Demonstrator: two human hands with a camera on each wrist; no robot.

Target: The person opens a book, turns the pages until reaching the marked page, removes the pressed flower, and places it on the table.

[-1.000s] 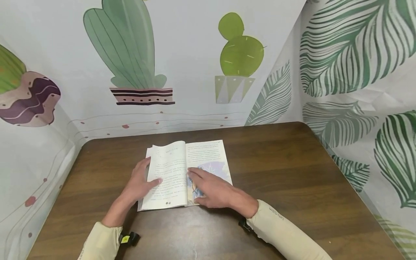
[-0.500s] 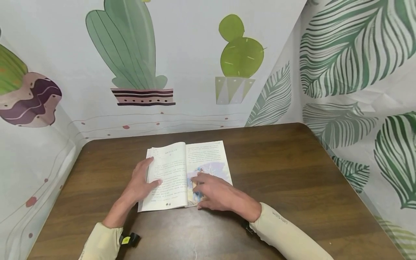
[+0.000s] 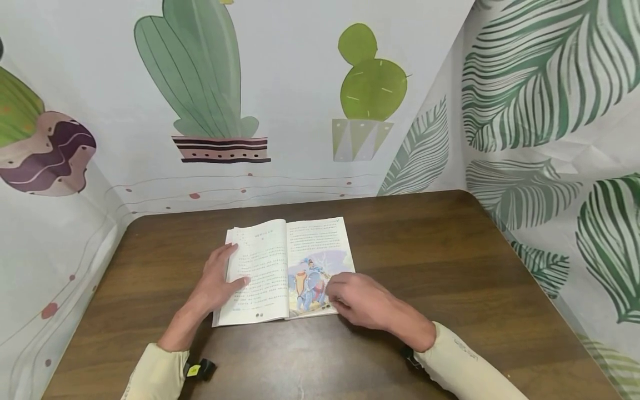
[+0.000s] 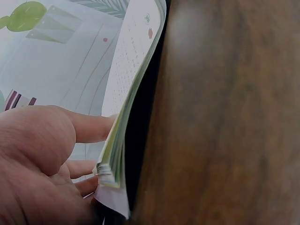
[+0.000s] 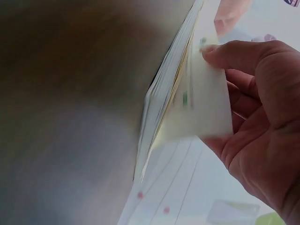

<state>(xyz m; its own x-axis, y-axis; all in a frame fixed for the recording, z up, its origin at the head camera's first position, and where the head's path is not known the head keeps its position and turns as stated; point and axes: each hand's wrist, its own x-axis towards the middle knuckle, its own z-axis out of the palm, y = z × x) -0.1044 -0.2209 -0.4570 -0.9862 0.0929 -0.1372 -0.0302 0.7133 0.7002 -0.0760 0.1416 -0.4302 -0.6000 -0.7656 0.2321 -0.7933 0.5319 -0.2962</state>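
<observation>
An open book (image 3: 260, 261) lies on the wooden table, printed text on its left page and a coloured picture of a figure riding an elephant on the right one. My left hand (image 3: 212, 286) grips the book's left side, thumb resting on the page; the left wrist view shows the other fingers round the outer edge of the page stack (image 4: 112, 159). At the lower right corner, my right hand (image 3: 362, 300) pinches a page (image 5: 208, 105), its thumb on the face and its fingers behind. In the right wrist view this page stands away from the pages beneath.
The brown table (image 3: 425, 250) extends around the book on all sides. Behind it hangs a white wall covering (image 3: 300, 83) printed with cacti, and leaf patterns cover the right side. A black wrist strap (image 3: 200, 369) with a yellow label sits by the left sleeve.
My right hand has slid right across the picture to the page's lower right corner, uncovering the elephant, and its fingers have drawn together on the page. The left hand has stayed in place.
</observation>
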